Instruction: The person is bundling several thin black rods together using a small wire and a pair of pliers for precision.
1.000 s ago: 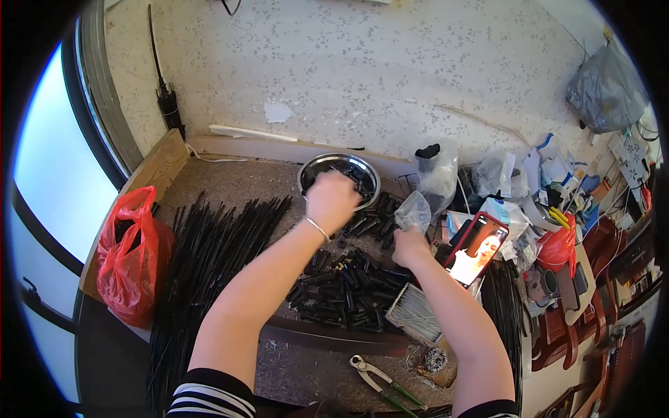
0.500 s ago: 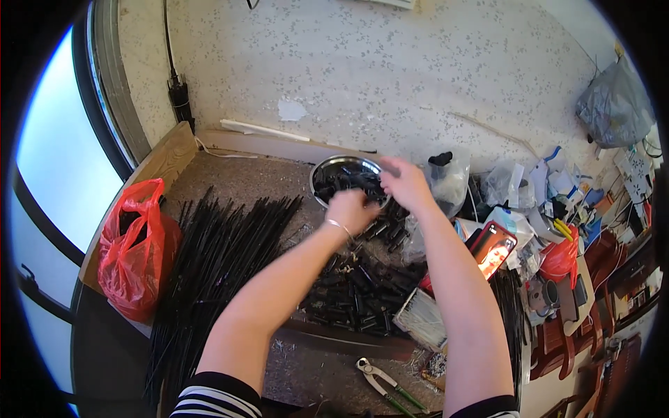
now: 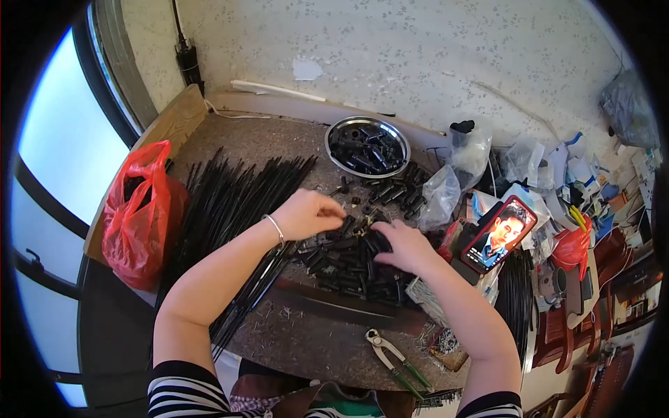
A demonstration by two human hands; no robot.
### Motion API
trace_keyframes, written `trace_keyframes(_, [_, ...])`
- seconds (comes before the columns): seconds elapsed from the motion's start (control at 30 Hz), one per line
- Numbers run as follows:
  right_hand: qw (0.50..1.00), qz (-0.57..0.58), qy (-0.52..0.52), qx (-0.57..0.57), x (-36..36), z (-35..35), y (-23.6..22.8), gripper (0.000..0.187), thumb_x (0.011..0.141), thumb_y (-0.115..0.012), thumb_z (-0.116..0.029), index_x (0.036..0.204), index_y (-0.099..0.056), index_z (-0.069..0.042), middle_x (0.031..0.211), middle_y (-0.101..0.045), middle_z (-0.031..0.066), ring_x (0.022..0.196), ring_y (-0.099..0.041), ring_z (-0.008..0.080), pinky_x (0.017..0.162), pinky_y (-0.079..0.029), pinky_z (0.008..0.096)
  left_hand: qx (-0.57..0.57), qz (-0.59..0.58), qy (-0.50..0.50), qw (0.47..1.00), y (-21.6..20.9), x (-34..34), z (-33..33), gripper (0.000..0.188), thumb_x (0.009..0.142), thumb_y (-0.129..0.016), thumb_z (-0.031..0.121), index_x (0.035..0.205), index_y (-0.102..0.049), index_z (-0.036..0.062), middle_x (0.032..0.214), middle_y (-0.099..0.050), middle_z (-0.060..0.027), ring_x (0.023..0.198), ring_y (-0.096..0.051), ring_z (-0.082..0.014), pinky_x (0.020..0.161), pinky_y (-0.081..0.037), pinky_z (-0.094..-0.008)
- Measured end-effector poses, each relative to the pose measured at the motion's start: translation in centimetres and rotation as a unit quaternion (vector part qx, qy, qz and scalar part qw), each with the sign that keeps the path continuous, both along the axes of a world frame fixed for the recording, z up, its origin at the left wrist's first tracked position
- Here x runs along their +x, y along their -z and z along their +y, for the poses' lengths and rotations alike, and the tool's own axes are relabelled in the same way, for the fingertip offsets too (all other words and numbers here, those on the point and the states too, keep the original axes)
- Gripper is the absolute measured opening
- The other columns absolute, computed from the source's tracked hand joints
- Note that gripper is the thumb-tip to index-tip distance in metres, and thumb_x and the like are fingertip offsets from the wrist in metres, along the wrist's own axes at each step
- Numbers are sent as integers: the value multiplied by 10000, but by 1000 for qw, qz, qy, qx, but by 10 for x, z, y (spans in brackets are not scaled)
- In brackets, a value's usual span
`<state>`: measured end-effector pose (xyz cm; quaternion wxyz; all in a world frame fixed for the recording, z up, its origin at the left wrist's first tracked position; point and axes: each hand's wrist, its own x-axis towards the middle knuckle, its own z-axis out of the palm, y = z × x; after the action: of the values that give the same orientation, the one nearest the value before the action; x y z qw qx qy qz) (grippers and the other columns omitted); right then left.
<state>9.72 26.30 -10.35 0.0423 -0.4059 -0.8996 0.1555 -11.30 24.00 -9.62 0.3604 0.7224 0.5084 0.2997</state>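
A heap of short black tubular parts (image 3: 348, 268) lies on the table in front of me. Over its left edge is my left hand (image 3: 310, 212), a bangle at its wrist, with the fingers curled together. Whatever they hold, if anything, is hidden. My right hand (image 3: 405, 245) rests at the heap's upper right, thumb and fingers apart, against the black parts. Beyond both hands stands a round steel bowl (image 3: 333, 161) with more such parts inside. A looser group of these parts (image 3: 401, 191) lies just below the bowl.
Long thin black rods (image 3: 223, 209) lie bundled at left beside a red plastic bag (image 3: 143, 223). Green-handled pincers (image 3: 397, 362) lie near the front edge. A phone (image 3: 500, 235) with a lit screen leans at right, before clear bags (image 3: 440, 197) and clutter. A patterned wall (image 3: 418, 63) rises behind.
Both hands have left the steel bowl and come back toward me, over the heap. My left hand has moved left, and the hands are farther apart. The view has shifted slightly.
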Motion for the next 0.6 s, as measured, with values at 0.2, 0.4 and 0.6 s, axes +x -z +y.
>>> trace_keyframes(0.2, [999, -16, 24, 31, 11, 1, -10, 293, 610, -550, -154, 890, -493, -90, 839, -497, 109, 775, -483, 277, 673, -398, 341, 183, 223, 16, 957, 24, -1, -33, 150, 630, -541, 121, 748, -559, 30, 664, -540, -104, 603, -536, -192, 546, -418, -267])
trace_keyframes(0.4, [988, 103, -101, 52, 28, -55, -24, 289, 641, -546, -203, 884, -488, -57, 890, -481, 105, 859, -438, 255, 731, -373, 320, 153, 267, -225, 924, -1, -49, -112, 151, 664, -494, 155, 713, -548, 23, 678, -534, -118, 627, -516, -250, 577, -413, -295])
trace_keyframes(0.6, [958, -20, -284, -32, 39, -156, 3, 305, 618, -554, -210, 884, -488, -76, 986, -438, 79, 914, -404, 251, 762, -347, 363, -44, 532, -409, 741, 37, -74, -220, 462, 639, -531, 213, 1018, -366, 6, 838, -466, -130, 797, -458, -261, 670, -377, -334])
